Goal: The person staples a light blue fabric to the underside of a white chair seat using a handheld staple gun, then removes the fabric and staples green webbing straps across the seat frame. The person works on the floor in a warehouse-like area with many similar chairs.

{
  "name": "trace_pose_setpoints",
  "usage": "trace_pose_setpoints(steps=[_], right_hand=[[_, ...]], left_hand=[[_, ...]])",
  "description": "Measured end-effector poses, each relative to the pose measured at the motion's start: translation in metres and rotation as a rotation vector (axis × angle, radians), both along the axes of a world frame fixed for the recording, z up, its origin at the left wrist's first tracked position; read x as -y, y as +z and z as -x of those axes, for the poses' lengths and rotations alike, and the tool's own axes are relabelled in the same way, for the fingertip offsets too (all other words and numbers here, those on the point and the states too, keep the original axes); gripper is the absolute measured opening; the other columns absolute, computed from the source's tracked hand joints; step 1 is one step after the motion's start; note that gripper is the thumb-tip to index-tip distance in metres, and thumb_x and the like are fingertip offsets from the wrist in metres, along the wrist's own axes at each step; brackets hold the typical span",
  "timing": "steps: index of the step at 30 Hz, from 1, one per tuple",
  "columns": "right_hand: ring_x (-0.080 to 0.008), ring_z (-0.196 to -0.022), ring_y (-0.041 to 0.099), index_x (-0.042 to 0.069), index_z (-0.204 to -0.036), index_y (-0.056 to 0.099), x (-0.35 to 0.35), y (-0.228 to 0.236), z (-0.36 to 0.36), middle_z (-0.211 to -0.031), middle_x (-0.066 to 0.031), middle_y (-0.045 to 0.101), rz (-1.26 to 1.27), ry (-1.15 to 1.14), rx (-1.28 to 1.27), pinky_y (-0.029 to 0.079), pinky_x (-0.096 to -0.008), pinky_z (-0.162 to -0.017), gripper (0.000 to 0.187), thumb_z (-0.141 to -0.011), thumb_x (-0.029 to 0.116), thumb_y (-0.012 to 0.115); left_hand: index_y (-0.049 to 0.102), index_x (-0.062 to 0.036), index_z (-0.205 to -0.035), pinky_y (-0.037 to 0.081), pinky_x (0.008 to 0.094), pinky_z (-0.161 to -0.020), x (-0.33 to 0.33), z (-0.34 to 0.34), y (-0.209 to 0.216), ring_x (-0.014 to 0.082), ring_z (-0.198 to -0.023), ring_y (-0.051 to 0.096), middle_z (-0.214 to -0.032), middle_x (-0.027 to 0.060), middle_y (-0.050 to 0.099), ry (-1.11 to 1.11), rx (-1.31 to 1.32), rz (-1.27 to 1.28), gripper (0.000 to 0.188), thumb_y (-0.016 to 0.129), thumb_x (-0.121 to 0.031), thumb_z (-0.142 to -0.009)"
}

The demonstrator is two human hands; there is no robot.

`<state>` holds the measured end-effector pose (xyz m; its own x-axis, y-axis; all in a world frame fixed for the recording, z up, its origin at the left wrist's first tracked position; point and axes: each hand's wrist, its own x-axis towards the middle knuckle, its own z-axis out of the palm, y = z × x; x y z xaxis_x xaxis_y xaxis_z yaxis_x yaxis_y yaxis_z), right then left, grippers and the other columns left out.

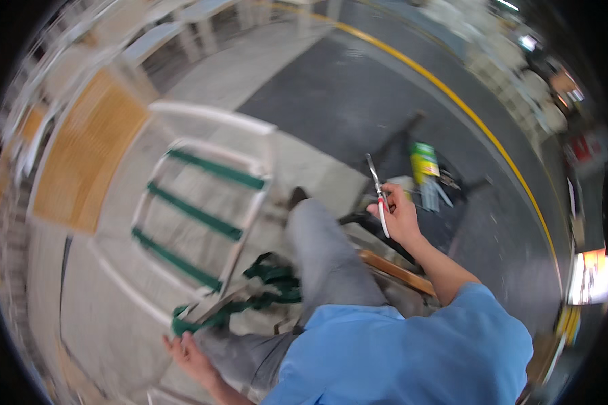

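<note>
My right hand [401,217] is closed round a pliers-like tool [375,177] with long thin metal jaws and red and white handles, its tip pointing away from me. Low on the left, my left hand [192,361] has its fingers apart, just below a green strap [186,325]; blur hides whether they touch. The strap runs in loose folds across to my legs. Beyond it is a pale chair frame [213,125], with several dark green straps [196,210] stretched across its seat in parallel rows. A tan panel [88,152] stands at the frame's left end.
To the right of my right hand, a dark stand [446,226] bears a green and yellow container [424,162] and small tools. A wooden bar [398,271] lies beside my leg. More pale chair frames [162,40] line the far left. A yellow line [452,98] curves over the dark floor.
</note>
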<state>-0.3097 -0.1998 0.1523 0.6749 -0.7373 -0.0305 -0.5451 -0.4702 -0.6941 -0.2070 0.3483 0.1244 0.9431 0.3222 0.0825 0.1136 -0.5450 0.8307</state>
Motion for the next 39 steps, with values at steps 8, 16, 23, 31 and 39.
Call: trace_pose_setpoints(steps=[8,16,23,31,39], right_hand=[[-0.0427,-0.121,0.065,0.006,-0.142,0.060,0.073,-0.046,0.253,-0.128,-0.0243,0.069,0.298,-0.612,-0.397,0.052,-0.0516,-0.102,0.057,-0.090,0.025,0.073],[-0.0414,-0.121,0.066,0.007,-0.133,0.068,0.074,-0.017,0.169,-0.130,-0.0219,0.066,0.216,-0.232,-0.581,0.053,-0.0478,-0.103,0.055,-0.085,0.030,0.083],[-0.0288,-0.104,0.070,0.005,-0.133,0.069,0.069,-0.008,-0.018,-0.117,-0.0173,0.072,0.014,0.227,-0.073,0.055,-0.0380,-0.093,0.049,-0.089,0.022,0.082],[-0.0375,-0.113,0.071,0.008,-0.140,0.066,-0.003,-0.026,-0.258,-0.125,-0.0191,0.073,0.159,0.439,0.261,0.054,-0.0428,-0.100,0.055,-0.094,0.036,0.078],[-0.0383,-0.117,0.070,0.007,-0.134,0.070,0.009,-0.003,-0.267,-0.124,-0.0197,0.074,0.176,0.438,0.135,0.053,-0.0438,-0.101,0.050,-0.093,0.034,0.078]], left_hand=[[0.068,0.0039,-0.121,0.050,0.0352,-0.097,0.030,-0.040,-0.010,0.0209,-0.106,0.065,-0.113,0.0083,0.072,-0.066,-0.235,0.674,0.030,0.072,-0.019,-0.103],[0.067,0.0042,-0.122,0.051,0.0331,-0.094,0.007,-0.041,-0.004,0.0166,-0.103,0.065,-0.110,0.0071,0.072,0.020,-0.214,0.812,0.033,0.079,-0.012,-0.096],[0.071,0.0035,-0.116,0.048,0.0315,-0.099,-0.020,-0.028,0.005,0.0168,-0.110,0.065,-0.113,0.0063,0.072,0.054,-0.364,0.786,0.029,0.082,-0.007,-0.091],[0.072,-0.0056,-0.098,0.042,0.0247,-0.078,0.034,-0.043,-0.003,0.0073,-0.084,0.055,-0.090,-0.0051,0.064,0.255,-0.135,0.853,0.005,0.070,-0.010,-0.101],[0.072,-0.0095,-0.093,0.045,0.0304,-0.079,0.066,0.007,0.017,0.0123,-0.088,0.057,-0.093,-0.0012,0.064,0.179,-0.353,0.780,0.010,0.074,-0.018,-0.098]])
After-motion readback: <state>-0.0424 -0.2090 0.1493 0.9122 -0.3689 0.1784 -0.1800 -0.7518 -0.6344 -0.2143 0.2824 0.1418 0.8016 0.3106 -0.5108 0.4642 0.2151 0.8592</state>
